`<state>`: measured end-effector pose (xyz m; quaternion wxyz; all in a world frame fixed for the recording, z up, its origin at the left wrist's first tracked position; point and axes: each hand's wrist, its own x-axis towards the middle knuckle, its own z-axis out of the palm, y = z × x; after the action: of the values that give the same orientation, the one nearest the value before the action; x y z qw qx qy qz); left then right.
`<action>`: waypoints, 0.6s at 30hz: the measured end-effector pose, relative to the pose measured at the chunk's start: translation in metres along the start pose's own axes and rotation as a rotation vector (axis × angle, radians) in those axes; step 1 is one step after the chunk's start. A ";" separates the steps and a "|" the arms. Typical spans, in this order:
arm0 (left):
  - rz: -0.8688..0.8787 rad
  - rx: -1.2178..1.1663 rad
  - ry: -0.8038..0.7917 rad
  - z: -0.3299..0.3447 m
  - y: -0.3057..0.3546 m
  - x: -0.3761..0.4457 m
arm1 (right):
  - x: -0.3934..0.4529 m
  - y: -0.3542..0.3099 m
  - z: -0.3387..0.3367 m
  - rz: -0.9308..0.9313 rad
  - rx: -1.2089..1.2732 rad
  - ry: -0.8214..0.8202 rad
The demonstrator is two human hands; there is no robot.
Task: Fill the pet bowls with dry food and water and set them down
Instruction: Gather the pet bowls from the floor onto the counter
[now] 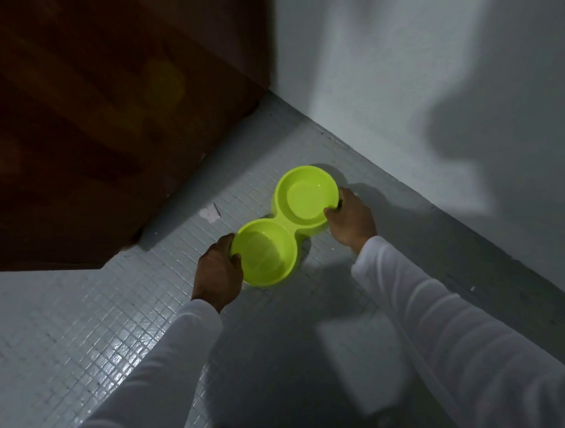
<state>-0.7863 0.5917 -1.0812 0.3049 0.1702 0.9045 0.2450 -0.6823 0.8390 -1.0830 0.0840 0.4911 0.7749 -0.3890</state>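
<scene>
A lime-green double pet bowl (286,228), two round cups joined in the middle, is low over the small-tiled floor near the wall corner. My left hand (217,271) grips the rim of the near cup, thumb over the edge. My right hand (351,222) grips the rim of the far cup the same way. Both cups look bare inside, with no dry food visible; whether any water is in them I cannot tell. Whether the bowl touches the floor is unclear. Both arms wear white sleeves.
A dark wooden door (92,125) stands at the left, its lower edge close to the bowl. A white wall (431,94) runs along the right, meeting the pale tiled floor (85,335). A small white scrap (209,213) lies on the tiles by the door.
</scene>
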 end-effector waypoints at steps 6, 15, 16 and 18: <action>0.005 -0.003 0.010 -0.004 0.002 0.001 | -0.006 -0.002 -0.003 0.049 0.091 0.019; 0.101 -0.008 0.050 -0.024 0.018 0.010 | -0.029 0.011 -0.009 0.151 0.558 -0.068; 0.101 -0.018 0.050 -0.027 0.018 0.012 | -0.033 0.012 -0.010 0.174 0.624 -0.084; 0.109 -0.029 0.047 -0.029 0.016 0.016 | -0.040 0.015 -0.011 0.214 0.751 -0.073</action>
<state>-0.8149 0.6027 -1.0596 0.2722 0.2091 0.8971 0.2782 -0.6468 0.8225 -1.0630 -0.0340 0.5514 0.5196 -0.6518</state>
